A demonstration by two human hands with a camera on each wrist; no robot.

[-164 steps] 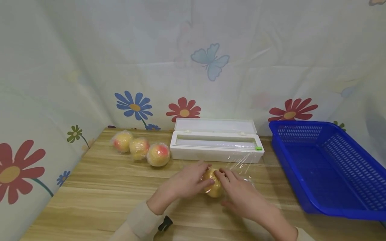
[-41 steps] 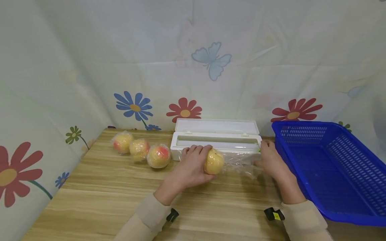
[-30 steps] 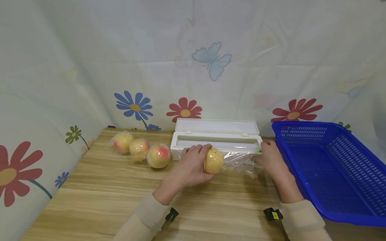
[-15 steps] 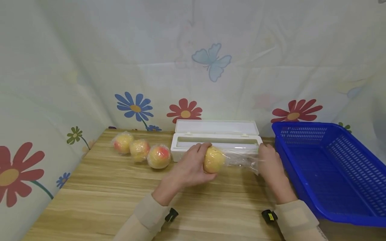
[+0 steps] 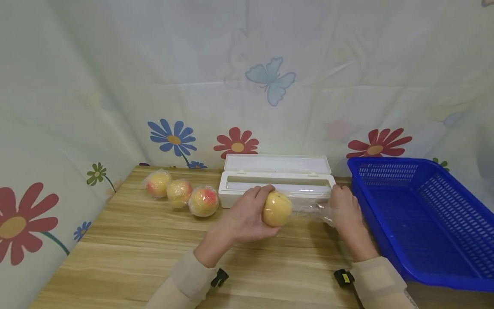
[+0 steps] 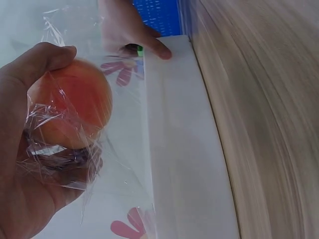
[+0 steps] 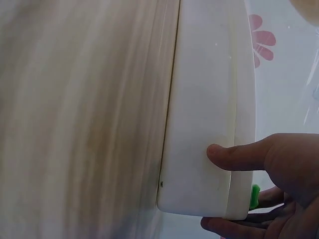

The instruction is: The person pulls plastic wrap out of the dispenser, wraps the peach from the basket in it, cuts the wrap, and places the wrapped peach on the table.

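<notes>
My left hand point(image 5: 247, 214) grips a yellow-red peach point(image 5: 277, 209), held just in front of the white cling film dispenser point(image 5: 247, 199). In the left wrist view, thumb and fingers curl round the peach point(image 6: 75, 107), with crumpled cling film point(image 6: 55, 124) about it. The film point(image 5: 308, 204) stretches from the peach towards the dispenser's right end. There my right hand point(image 5: 345, 208) grips the corner. The right wrist view has its thumb on the dispenser's front face point(image 7: 204, 99) and the other fingers round the end, beside a green slider point(image 7: 254, 196).
Three wrapped peaches point(image 5: 179, 193) sit in a row on the wooden table point(image 5: 154, 257), left of the dispenser. The dispenser's lid point(image 5: 275, 164) stands raised, with a film roll point(image 5: 278, 188) inside. A blue basket point(image 5: 370, 223) stands at the right.
Earlier both hands were on the peach on the table. The left hand has since lifted it, and the right hand has gone to the dispenser's right end. Lately only small shifts show.
</notes>
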